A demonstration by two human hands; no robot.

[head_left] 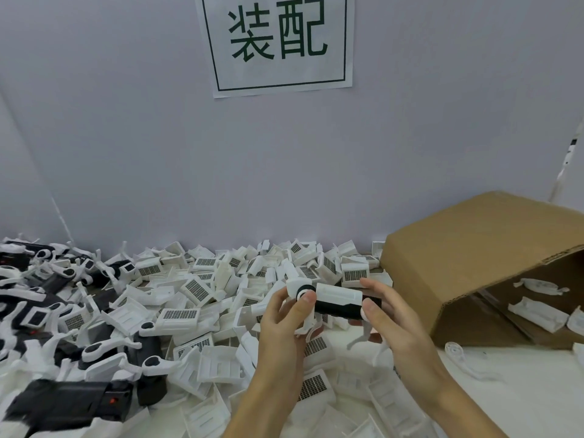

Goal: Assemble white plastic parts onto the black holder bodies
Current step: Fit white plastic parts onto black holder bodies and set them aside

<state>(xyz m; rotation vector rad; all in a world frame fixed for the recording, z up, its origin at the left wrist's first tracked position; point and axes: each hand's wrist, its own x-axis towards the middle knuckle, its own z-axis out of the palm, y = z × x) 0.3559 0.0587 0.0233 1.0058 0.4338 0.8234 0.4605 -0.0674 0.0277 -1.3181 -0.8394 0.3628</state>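
Left hand [286,314]: we pinch the white plastic part [297,287] at the holder's 9 o'clock end. Right hand [387,314]: we grip the black holder body [339,306], held above the worktop [521,390]. Advice: align squarely, press evenly until seated.

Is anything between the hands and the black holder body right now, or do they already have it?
Nothing visible does. The left hand and right hand hold the black holder body at its two ends, above the pile of white parts.
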